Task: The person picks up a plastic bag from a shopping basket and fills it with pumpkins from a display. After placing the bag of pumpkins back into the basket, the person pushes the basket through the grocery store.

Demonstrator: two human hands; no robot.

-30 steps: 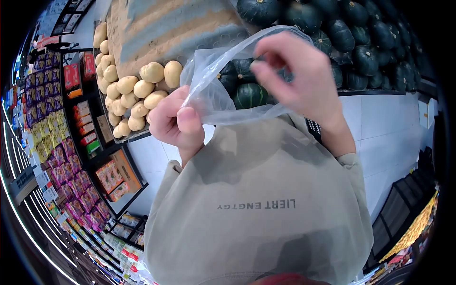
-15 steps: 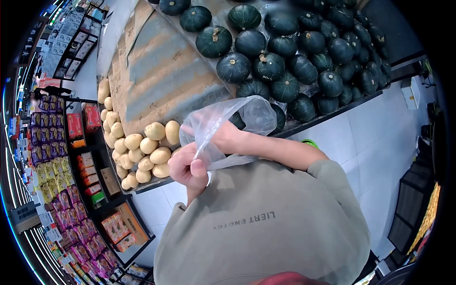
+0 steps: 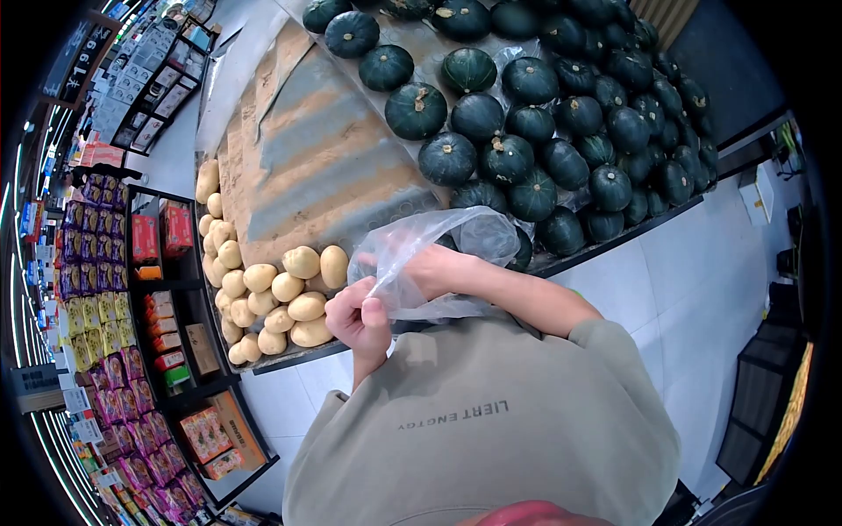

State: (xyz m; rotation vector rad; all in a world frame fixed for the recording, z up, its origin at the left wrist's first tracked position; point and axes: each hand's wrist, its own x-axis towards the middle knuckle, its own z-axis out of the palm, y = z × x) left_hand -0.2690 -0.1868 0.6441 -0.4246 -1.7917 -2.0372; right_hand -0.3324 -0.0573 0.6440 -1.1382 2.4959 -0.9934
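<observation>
Bright white light is falling around the plastic bag [image 3: 487,237], whose folds are catching pale glare and whose film is making the right hand [image 3: 428,268] behind it look hazy. Left of the bag, strip lights [image 3: 70,473] are glowing as lines, and shelves [image 3: 167,286] are bowing with wide-lens distortion. Right of it, floor tiles [image 3: 675,280] are shining softly, while the racks [image 3: 752,390] beyond are sinking into dimness. Below it, faint shadow is darkening the shirt [image 3: 526,421]; around it, black vignetting is swallowing the corners.
</observation>
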